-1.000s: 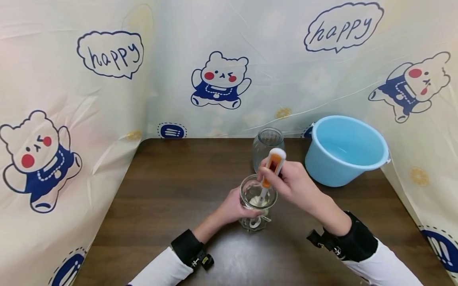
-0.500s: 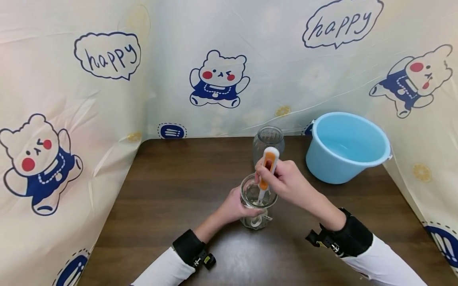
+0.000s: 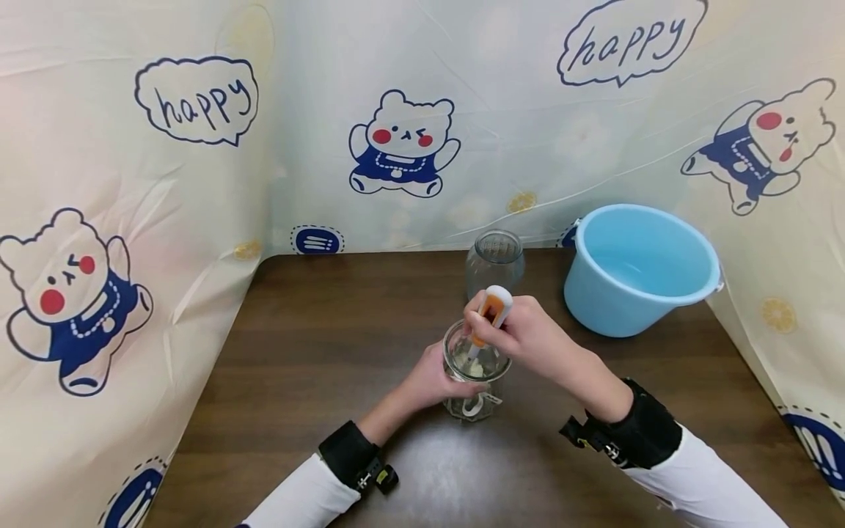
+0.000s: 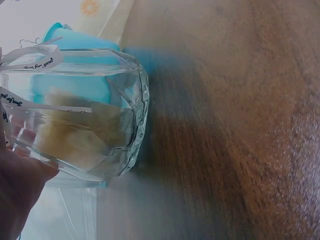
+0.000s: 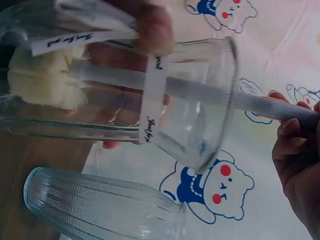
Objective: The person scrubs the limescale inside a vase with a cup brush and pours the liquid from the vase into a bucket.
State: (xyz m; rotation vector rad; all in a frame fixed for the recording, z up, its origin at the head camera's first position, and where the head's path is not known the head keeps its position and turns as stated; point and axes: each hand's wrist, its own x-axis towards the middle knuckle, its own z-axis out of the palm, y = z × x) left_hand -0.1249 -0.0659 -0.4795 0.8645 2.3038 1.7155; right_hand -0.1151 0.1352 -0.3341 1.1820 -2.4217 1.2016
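A clear glass jar (image 3: 477,381) stands on the brown table (image 3: 330,352), tied with a white ribbon. My left hand (image 3: 429,381) wraps around its side and holds it steady. My right hand (image 3: 521,334) grips the orange and white handle of a bottle brush (image 3: 491,312) above the jar's mouth. The brush's shaft runs down into the jar (image 5: 150,90), and its pale sponge head (image 5: 42,77) sits near the bottom. The left wrist view shows the jar (image 4: 85,115) close up with the sponge inside.
A second ribbed glass jar (image 3: 495,260) stands just behind the held one. A light blue bucket (image 3: 637,268) sits at the back right. A cartoon bear curtain (image 3: 396,139) walls in the table on three sides.
My right hand has pushed the brush lower into the jar; the handle top has dropped closer to the rim. The left hand and jar stay put.
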